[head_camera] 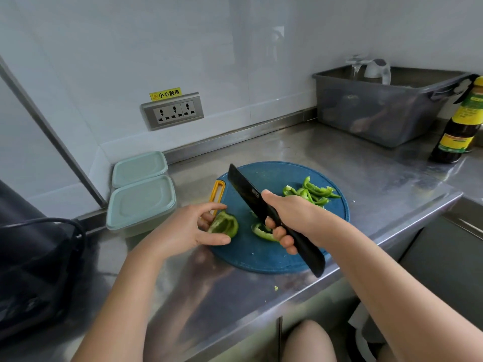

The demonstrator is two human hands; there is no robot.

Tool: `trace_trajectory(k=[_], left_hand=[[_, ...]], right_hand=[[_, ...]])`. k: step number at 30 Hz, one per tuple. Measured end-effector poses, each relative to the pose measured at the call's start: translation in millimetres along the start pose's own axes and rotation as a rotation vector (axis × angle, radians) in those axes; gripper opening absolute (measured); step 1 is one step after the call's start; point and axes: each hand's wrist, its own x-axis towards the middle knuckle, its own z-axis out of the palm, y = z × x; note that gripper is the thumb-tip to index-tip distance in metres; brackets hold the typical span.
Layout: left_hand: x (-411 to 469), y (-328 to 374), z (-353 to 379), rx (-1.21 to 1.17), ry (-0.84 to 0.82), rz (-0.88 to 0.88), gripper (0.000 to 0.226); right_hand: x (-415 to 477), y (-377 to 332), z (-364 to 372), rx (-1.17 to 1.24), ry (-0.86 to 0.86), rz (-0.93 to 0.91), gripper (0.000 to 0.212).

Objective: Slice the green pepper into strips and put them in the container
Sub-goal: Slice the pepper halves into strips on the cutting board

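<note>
A round blue cutting board (261, 257) lies on the steel counter. My left hand (190, 228) holds a large green pepper piece (224, 225) at the board's left edge between thumb and fingers. My right hand (290, 220) grips the handle of a black knife (248, 194), whose blade is raised and points up-left over the board. A smaller pepper piece (261, 231) lies under the knife, partly hidden. Several cut green strips (312, 192) are piled at the board's far right. Two pale green lidded containers (141, 202) sit left of the board.
A grey plastic tub (379, 111) with a glass and a jug stands at the back right. A dark sauce bottle (460, 126) stands at the right. A wall socket (172, 112) is behind. A dark bag (34, 270) lies at the left. A sink edge (465, 220) is at the right.
</note>
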Motion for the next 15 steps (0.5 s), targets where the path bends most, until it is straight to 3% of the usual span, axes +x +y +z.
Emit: trace_trajectory(k=[3,6,9,13,15], left_hand=[[-2,-2,-2,-0.030,-0.011,-0.028,0.067],[-4,-1,-2,-0.041,-0.028,-0.053,0.072],[-6,5,-1,-0.052,-0.005,-0.066,0.062],[-6,10,0,-0.087,0.006,-0.067,0.034],[-6,11,1,-0.105,0.006,-0.066,0.036]], right_hand=[[-15,4,7,-0.039,0.000,-0.105,0.055],[-22,17,21,-0.219,0.170,-0.294,0.057],[-26,36,35,-0.407,0.299,-0.439,0.061],[-35,54,50,-0.545,0.331,-0.467,0.059],[-40,57,56,-0.569,0.333,-0.453,0.058]])
